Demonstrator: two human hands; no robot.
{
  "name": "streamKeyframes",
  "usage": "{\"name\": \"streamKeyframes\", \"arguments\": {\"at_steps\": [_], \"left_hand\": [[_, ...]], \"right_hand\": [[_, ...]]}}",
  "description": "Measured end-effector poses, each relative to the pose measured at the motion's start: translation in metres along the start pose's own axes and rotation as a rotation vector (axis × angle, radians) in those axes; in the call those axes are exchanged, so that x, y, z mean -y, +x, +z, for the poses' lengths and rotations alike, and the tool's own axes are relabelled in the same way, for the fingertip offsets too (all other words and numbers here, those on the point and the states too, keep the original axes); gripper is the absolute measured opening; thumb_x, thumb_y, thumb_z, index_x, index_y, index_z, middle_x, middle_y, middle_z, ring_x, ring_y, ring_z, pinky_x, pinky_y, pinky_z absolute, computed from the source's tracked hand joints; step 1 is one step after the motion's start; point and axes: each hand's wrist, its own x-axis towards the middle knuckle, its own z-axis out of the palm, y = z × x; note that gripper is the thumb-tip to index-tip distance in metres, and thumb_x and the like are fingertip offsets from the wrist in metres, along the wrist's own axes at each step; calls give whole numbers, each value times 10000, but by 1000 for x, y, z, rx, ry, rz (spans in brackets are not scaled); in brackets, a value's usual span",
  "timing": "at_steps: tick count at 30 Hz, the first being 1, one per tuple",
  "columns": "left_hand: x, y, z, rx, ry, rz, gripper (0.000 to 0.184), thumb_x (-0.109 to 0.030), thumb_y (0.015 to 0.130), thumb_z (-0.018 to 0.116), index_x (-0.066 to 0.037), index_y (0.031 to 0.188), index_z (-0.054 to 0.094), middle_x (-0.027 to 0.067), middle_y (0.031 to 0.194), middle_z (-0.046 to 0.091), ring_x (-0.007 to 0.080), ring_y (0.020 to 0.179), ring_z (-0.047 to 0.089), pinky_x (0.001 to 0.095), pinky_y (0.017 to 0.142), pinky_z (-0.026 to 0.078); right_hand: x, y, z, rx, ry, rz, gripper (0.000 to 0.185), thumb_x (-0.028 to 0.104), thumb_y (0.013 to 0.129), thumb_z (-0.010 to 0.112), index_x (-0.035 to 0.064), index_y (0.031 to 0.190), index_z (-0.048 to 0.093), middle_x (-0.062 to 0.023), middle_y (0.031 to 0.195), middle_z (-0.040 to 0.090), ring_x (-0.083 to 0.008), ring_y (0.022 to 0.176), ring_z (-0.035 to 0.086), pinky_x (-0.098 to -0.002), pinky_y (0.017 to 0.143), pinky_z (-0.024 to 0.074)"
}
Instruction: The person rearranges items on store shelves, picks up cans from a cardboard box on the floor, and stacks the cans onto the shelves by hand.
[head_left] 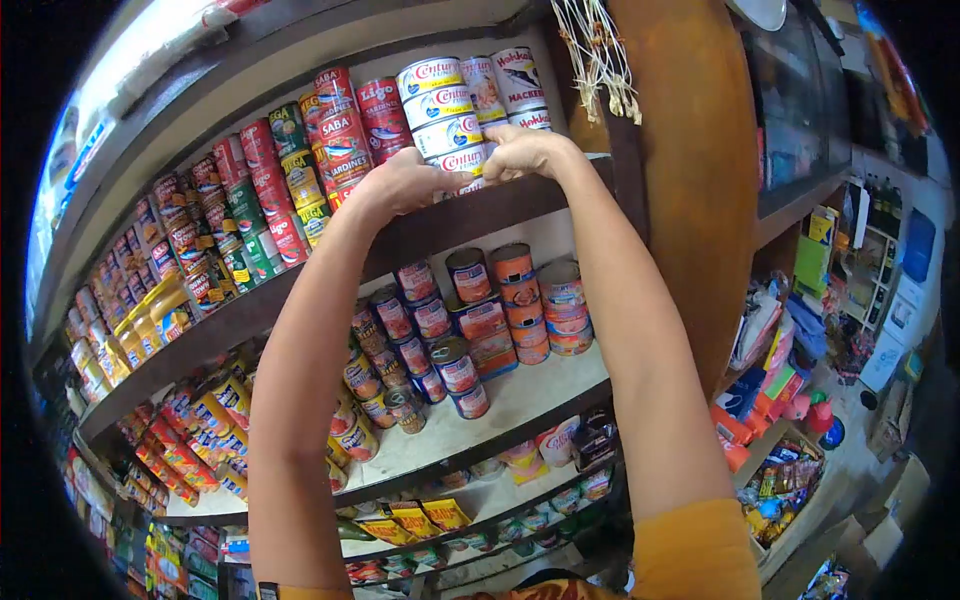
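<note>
Forearms, bare, rose from mustard sleeves to the front edge of the upper shelf. Left hand: at the left side of the lowest cans in a stack of Century Tuna cans, fingers pointing inward. Right hand: at the right side of the same cans, fingers bent. Hands set close, slightly apart; how firmly either gripped could not be told, the contact being partly hidden. Tuna stack: upright, near the shelf's right end, at its front edge. To its right: mackerel cans, stacked. To its left, in order: Ligo sardine cans, Saba sardine cans, Mega cans. Toward the shelf's left end: yellow containers. Lower shelf: orange-labelled cans stood toward the right end; a short can stack stood nearer the front edge. Next tier down: yellow packets. Beyond the upper shelf's right end: a brown wooden panel, with a pale stringy bundle hanging just beside it.
</note>
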Motion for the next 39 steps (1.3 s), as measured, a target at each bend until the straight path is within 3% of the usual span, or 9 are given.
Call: {"name": "streamKeyframes", "arguments": {"at_steps": [2, 3, 6, 14, 18, 28, 35, 38, 39], "left_hand": [[21, 33, 1, -62, -63, -66, 642, -301, 715, 785, 127, 1122, 534, 141, 1015, 652, 185, 935, 619, 309, 785, 484], [22, 39, 2, -73, -87, -85, 642, -296, 708, 787, 126, 1121, 536, 141, 1015, 653, 185, 933, 620, 310, 783, 485], [28, 52, 5, -68, -122, -114, 640, -281, 690, 794, 123, 1118, 543, 141, 1014, 655, 185, 927, 624, 313, 777, 490], [-4, 72, 32, -59, -15, 47, 640, -240, 641, 813, 117, 1108, 561, 142, 1013, 663, 183, 912, 632, 320, 761, 502], [-14, 97, 50, -74, 60, 100, 642, -220, 616, 822, 113, 1103, 570, 143, 1013, 666, 183, 904, 637, 324, 753, 508], [-11, 127, 59, -80, 188, 98, 640, -185, 565, 844, 86, 1089, 596, 136, 1003, 676, 182, 870, 647, 328, 733, 524], [-36, 98, 54, -32, 240, 68, 621, -188, 546, 855, 37, 1076, 621, 118, 980, 683, 182, 823, 654, 320, 717, 533], [-17, 107, 60, -132, 240, 21, 724, -493, 644, 773, -30, 1169, 590, 62, 1121, 651, 153, 1001, 624, 291, 885, 488], [-15, 106, 58, -109, 197, 73, 758, -449, 595, 820, 23, 1141, 589, 90, 1087, 663, 159, 976, 638, 280, 857, 501]], "right_hand": [[-3, -2, 3, -13, 165, -51, 498, 98, 599, 744, 8, 1039, 532, -67, 830, 628, -134, 663, 581, -261, 556, 439], [-4, 1, 0, 44, 213, -38, 649, 67, 604, 769, -7, 1169, 456, -76, 902, 645, -147, 699, 606, -266, 567, 463], [-13, 5, 1, 46, 265, -117, 674, 8, 685, 725, -20, 1269, 390, -128, 907, 639, -155, 762, 639, -255, 609, 503], [-25, -6, -19, -197, 121, -79, 557, -47, 666, 697, -57, 1180, 484, -140, 869, 656, -154, 699, 645, -244, 553, 497], [-30, -20, -41, -187, 93, -35, 550, -81, 669, 672, -60, 1187, 490, -133, 877, 663, -150, 685, 632, -242, 550, 485], [-45, -9, -56, -121, -10, 19, 547, -56, 699, 668, -14, 1200, 452, -128, 1072, 632, -176, 868, 626, -299, 708, 507], [-38, -16, -56, -45, 27, -20, 606, 3, 711, 716, -11, 1245, 432, -126, 1069, 638, -178, 885, 638, -313, 771, 528], [-36, -18, -54, -28, 68, -48, 601, 11, 718, 717, -8, 1249, 437, -134, 1062, 645, -177, 887, 645, -311, 797, 536], [-36, -18, -53, -23, 95, -60, 600, 12, 718, 717, -8, 1250, 438, -134, 1060, 648, -176, 890, 646, -311, 798, 535]]}}
